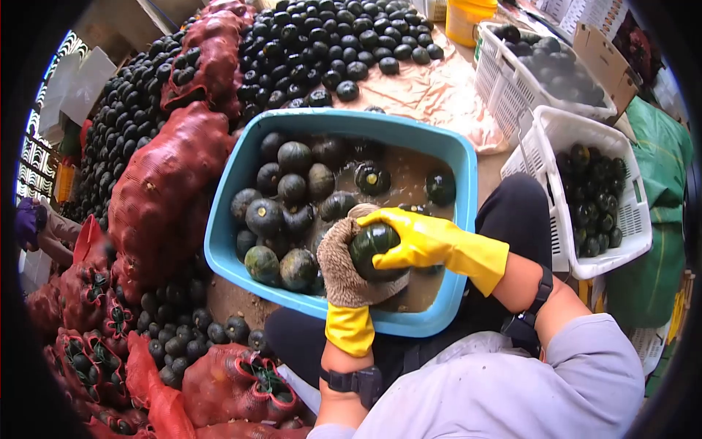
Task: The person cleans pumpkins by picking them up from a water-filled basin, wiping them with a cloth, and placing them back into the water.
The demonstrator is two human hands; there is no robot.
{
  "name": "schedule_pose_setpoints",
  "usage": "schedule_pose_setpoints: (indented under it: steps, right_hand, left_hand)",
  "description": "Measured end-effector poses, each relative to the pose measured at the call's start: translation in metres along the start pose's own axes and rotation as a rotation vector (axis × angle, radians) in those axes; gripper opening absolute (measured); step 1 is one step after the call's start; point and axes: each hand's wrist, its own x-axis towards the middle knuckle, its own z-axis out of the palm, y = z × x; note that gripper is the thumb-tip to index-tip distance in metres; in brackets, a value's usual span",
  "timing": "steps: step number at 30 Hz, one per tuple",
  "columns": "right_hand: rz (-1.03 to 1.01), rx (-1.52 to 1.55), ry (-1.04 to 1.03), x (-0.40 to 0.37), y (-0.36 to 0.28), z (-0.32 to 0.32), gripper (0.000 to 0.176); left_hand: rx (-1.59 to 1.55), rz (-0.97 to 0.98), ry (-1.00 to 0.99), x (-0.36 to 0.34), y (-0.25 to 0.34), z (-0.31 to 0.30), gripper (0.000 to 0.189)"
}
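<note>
Between my two hands is a dark green squash [371, 251], held over the near side of a blue tub [219, 252]. My left hand [344, 267] wears a brown fuzzy mitt over a yellow rubber glove and is wrapped against the squash's left side and underside. A yellow rubber glove covers my right hand [409, 238], its fingers and thumb curled around the squash's right side. Muddy water [406, 164] fills the tub. Several squashes [295, 156] crowd its left half, and a wet squash [439, 187] floats at the right.
Two white plastic crates [636, 197] with squashes stand at the right, near a green sack [651, 271]. Red mesh bags [164, 190] line the left. A large pile of squashes [314, 44] lies behind the tub, beside a yellow bucket [468, 22]. Part of another person [33, 223] shows far left.
</note>
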Motion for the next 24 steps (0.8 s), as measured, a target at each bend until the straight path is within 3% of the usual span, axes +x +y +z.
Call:
schedule_pose_setpoints:
  steps: [1, 2, 4, 5, 6, 8, 9, 10, 12, 14, 15, 16, 17, 18, 20, 22, 23, 24]
  right_hand:
    - [0.119, 0.157, -0.004, 0.001, -0.003, 0.003, 0.072]
    - [0.292, 0.513, -0.038, 0.002, 0.000, 0.007, 0.071]
    - [0.419, 1.294, 0.177, 0.002, 0.003, 0.038, 0.071]
    - [0.487, 1.316, 0.310, 0.005, 0.022, 0.053, 0.075]
    - [0.373, 1.004, 0.360, 0.008, 0.027, 0.052, 0.076]
    - [0.155, 0.392, 0.433, 0.009, 0.037, 0.053, 0.077]
    - [0.255, 0.184, 0.115, 0.008, 0.001, 0.012, 0.076]
    - [0.234, 0.073, 0.182, -0.003, -0.013, 0.013, 0.079]
    - [-0.080, 0.113, 0.097, -0.002, 0.001, 0.012, 0.075]
    - [0.084, 0.719, -0.003, 0.001, 0.006, 0.016, 0.070]
    - [0.069, 1.197, -0.048, 0.006, 0.012, 0.035, 0.068]
    - [0.244, 1.342, 0.196, 0.004, 0.012, 0.056, 0.066]
    - [0.098, 1.138, 0.342, 0.010, 0.029, 0.072, 0.067]
    - [-0.042, 0.928, 0.480, 0.015, 0.043, 0.080, 0.067]
    - [0.072, 0.039, 0.166, 0.004, 0.015, 0.016, 0.081]
    - [0.113, 0.117, 0.053, -0.012, -0.031, 0.001, 0.081]
    - [0.043, -0.076, 0.052, -0.013, -0.026, 0.000, 0.075]
    - [0.089, 0.205, 0.058, -0.015, -0.023, 0.006, 0.074]
  left_hand:
    - [-0.130, -0.166, -0.020, 0.000, -0.009, 0.000, 0.080]
    - [0.007, -0.157, 0.033, -0.007, -0.012, 0.002, 0.084]
    - [0.298, -0.088, 0.103, -0.012, 0.003, 0.007, 0.091]
    - [0.459, -0.024, 0.131, -0.012, 0.014, 0.010, 0.092]
    - [0.618, 0.036, 0.169, -0.012, 0.024, 0.012, 0.094]
    - [0.500, 0.153, 0.169, -0.007, 0.028, 0.012, 0.094]
    - [0.445, 0.179, 0.140, -0.004, 0.031, 0.007, 0.094]
    - [0.389, 0.204, 0.111, -0.002, 0.033, 0.002, 0.094]
    - [0.313, 0.229, 0.016, 0.003, 0.037, -0.020, 0.087]
    - [0.415, 0.255, 0.061, 0.000, 0.036, -0.010, 0.074]
    - [0.415, 0.186, 0.157, -0.005, 0.028, 0.001, 0.068]
    - [0.223, 0.069, 0.251, -0.007, 0.016, 0.012, 0.068]
    - [0.018, -0.026, 0.365, -0.010, 0.004, 0.023, 0.068]
    - [0.102, 0.063, 0.328, -0.007, 0.006, 0.021, 0.073]
    - [0.276, 0.219, 0.240, -0.009, 0.021, 0.005, 0.084]
    - [0.455, 0.381, 0.152, -0.007, 0.033, -0.016, 0.096]
    - [0.378, 0.329, 0.074, -0.005, 0.035, -0.024, 0.094]
    - [0.200, 0.229, 0.077, -0.006, 0.034, -0.019, 0.091]
